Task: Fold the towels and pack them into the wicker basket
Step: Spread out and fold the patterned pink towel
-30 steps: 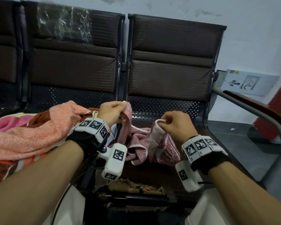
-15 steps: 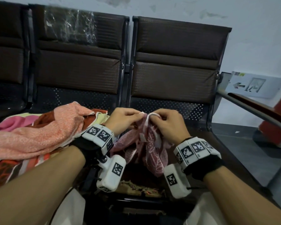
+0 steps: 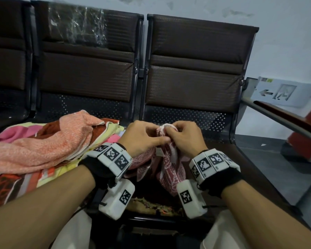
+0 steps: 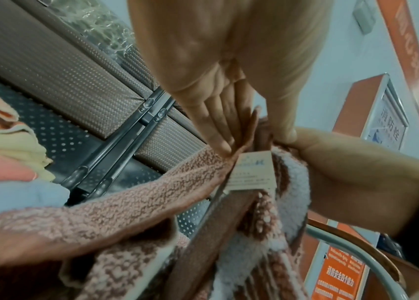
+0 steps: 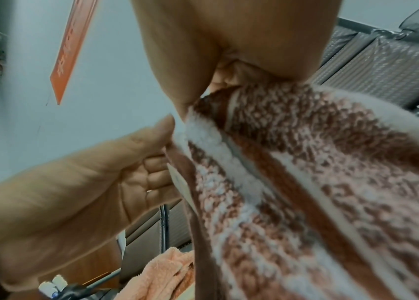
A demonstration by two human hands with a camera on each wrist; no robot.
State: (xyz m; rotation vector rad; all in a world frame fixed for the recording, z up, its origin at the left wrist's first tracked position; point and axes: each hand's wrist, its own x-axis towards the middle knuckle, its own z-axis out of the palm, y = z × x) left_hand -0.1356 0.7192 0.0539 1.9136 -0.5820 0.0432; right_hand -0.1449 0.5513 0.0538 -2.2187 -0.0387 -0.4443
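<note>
Both grips pinch the pink-and-white patterned terry towel (image 3: 166, 169): left hand (image 3: 141, 136) and right hand (image 3: 184, 136) touching at frame centre.

The left hand's fingertips (image 3: 152, 129) are buried in the bunched top of the red-and-white towel (image 3: 171, 169), so how many corners they hold cannot be told. The right hand (image 3: 184, 138) hides the towel's top edge toward 3 o'clock. The towel's label (image 4: 250, 172) carries print too blurred to read. At 6 o'clock a frayed woven edge (image 3: 151, 206), perhaps the wicker basket, lies mostly behind wrists and towel. The towel pile (image 3: 34, 150) is cut off at 9 o'clock.
</note>
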